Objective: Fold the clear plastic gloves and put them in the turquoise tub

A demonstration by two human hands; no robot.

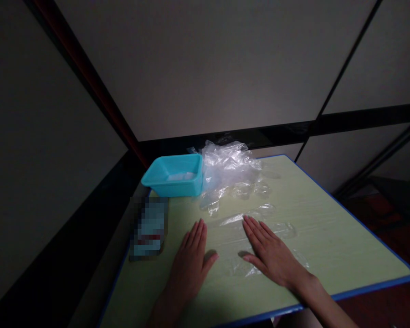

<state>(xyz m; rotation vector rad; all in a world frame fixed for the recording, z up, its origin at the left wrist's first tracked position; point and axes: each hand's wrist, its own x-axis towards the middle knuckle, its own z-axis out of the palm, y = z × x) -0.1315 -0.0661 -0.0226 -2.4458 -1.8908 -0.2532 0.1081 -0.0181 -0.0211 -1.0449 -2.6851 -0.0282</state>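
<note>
A clear plastic disposable glove [225, 241] lies flat on the pale green table, its fingers pointing right. My right hand [271, 250] rests palm down on the glove, fingers stretched and thumb apart. At the glove's left end, my left hand [193, 262] lies flat, also palm down, with its thumb spread toward the plastic. Whether its palm presses on the glove's edge I cannot tell. Behind the hands is a crumpled heap of clear plastic gloves [230, 168].
A turquoise plastic basin [177, 187], with something whitish inside, stands at the back left beside the heap. A pixelated flat object [148, 230] lies at the left edge. The table [328, 246] has a blue rim, and a panelled wall [225, 68] rises behind it.
</note>
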